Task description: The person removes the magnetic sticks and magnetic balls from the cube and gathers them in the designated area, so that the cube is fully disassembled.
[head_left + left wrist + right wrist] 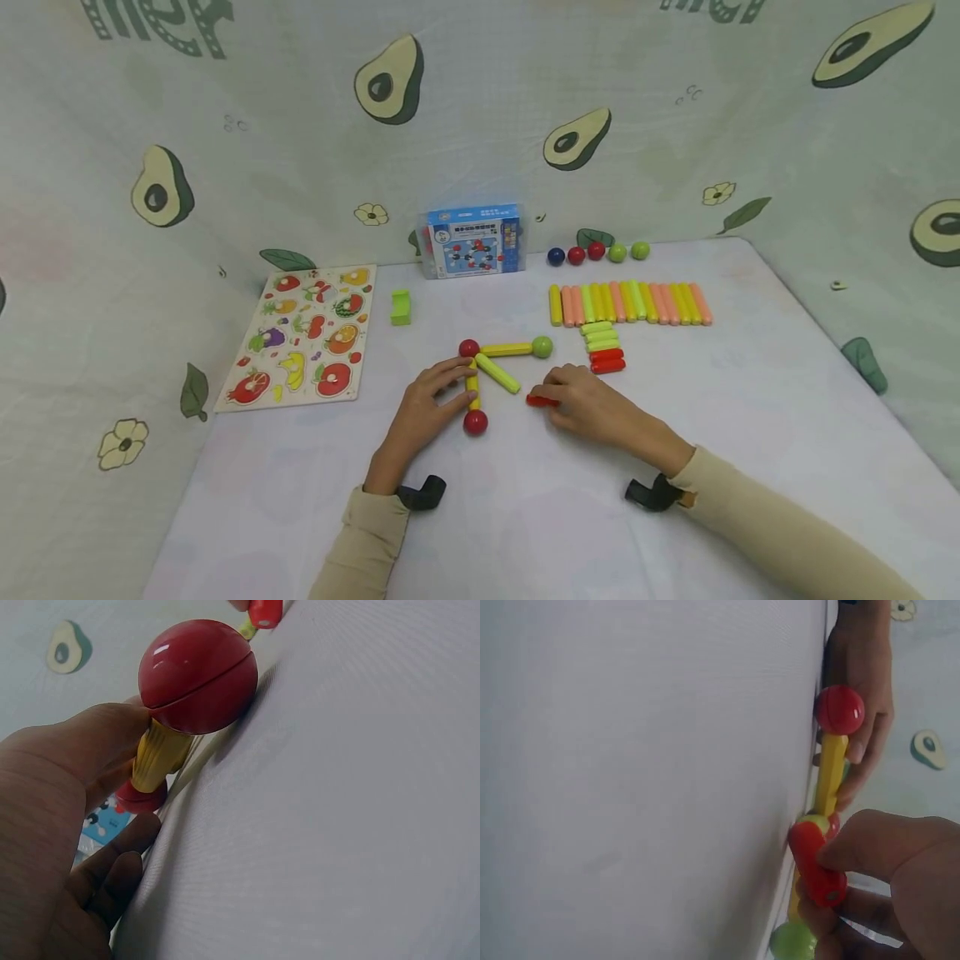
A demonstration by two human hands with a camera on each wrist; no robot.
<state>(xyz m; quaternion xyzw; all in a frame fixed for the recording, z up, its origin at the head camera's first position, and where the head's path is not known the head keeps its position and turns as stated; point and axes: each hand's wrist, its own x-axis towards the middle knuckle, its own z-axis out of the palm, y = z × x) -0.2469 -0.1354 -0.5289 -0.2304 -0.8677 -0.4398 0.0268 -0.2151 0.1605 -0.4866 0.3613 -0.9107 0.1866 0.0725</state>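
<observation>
My left hand holds a yellow stick on the table, its thumb near the lower end. That stick joins a near red ball to a far red ball. From the far ball, a second yellow stick runs right to a green ball. A lime-green stick slants out between the two yellow ones; whether it is fixed to the ball I cannot tell. To its right, my right hand pinches a short red stick between thumb and fingers.
Behind the right hand lie short lime and red sticks, then a row of yellow, pink and green sticks. Several loose balls sit farther back. A boxed set, a green block and a fruit puzzle board stand around.
</observation>
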